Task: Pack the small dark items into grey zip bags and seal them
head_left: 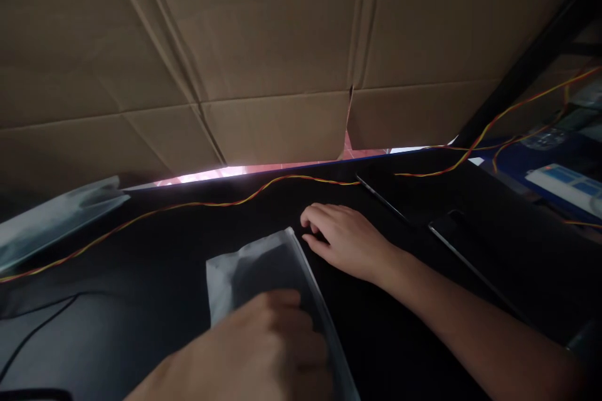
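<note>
My left hand (263, 351) is low in the middle of the view, its fingers curled and pressed onto a clear plastic bag (263, 269) with something dark inside it. The bag lies on the black table top (155, 244). My right hand (341, 235) rests on the table just past the bag's far right corner, fingers curled downward with the tips on the black surface. What lies under those fingertips is too dark to make out.
A cardboard wall (263, 50) stands along the table's far edge. A red-and-yellow twisted wire (226, 203) runs across the table. Another clear bag (51, 219) lies at the left. Dark flat slabs (463, 244) lie at the right, a blue-and-white device (564, 182) beyond them.
</note>
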Available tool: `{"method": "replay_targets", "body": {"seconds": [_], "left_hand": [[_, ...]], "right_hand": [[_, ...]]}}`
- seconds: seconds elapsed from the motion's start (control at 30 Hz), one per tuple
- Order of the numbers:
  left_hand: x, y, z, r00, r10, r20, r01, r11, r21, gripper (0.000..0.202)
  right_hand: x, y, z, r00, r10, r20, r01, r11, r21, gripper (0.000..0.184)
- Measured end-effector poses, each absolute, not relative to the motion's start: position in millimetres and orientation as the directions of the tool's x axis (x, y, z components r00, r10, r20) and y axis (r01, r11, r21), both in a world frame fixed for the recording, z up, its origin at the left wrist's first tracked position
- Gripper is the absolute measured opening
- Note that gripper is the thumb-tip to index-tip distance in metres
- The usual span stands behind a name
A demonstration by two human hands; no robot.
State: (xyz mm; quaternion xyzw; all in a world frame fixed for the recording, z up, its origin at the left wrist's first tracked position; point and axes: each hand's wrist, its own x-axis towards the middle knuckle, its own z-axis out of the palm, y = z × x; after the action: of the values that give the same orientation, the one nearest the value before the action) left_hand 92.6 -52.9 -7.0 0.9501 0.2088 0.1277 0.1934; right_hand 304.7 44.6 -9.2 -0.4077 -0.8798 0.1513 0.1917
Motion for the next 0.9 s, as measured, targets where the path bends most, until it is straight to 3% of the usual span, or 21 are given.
{"method": "replay_targets", "body": {"seconds": [0.17,0.3,0.43,0.57,0.67,0.77,0.9], "left_hand": [[87,-17,9,0.832,0.527,0.174,0.492,-0.845,0.211,0.031],[84,-8,3,0.825,0.522,0.217,0.498,-0.852,0.161,0.033],[86,-10,1,0.815,0.471,0.338,0.472,-0.877,0.085,0.033],[87,-9,4,0.812,0.508,0.285,0.458,-0.859,0.228,0.025],[84,-6,11,0.813,0.559,0.163,0.472,-0.796,0.380,0.038],[78,-1,18,0.781,0.620,0.078,0.543,-0.735,0.407,0.051],[70,6,25,0.720,0.694,-0.010,0.638,-0.656,0.404,0.053]], "right_hand": [[309,39,2,-0.580,0.812,0.061,0.631,0.496,-0.597,0.009],[310,32,12,-0.679,0.727,-0.100,0.535,0.396,-0.746,0.005],[305,23,13,-0.648,0.754,-0.106,0.521,0.338,-0.784,0.007],[299,20,7,-0.622,0.778,-0.086,0.542,0.348,-0.765,0.013],[299,24,-1,-0.618,0.779,-0.106,0.466,0.253,-0.848,0.011],[303,32,-6,-0.593,0.791,-0.151,0.378,0.108,-0.920,0.008],[313,45,-4,-0.545,0.816,-0.193,0.341,0.005,-0.940,0.014]]}}
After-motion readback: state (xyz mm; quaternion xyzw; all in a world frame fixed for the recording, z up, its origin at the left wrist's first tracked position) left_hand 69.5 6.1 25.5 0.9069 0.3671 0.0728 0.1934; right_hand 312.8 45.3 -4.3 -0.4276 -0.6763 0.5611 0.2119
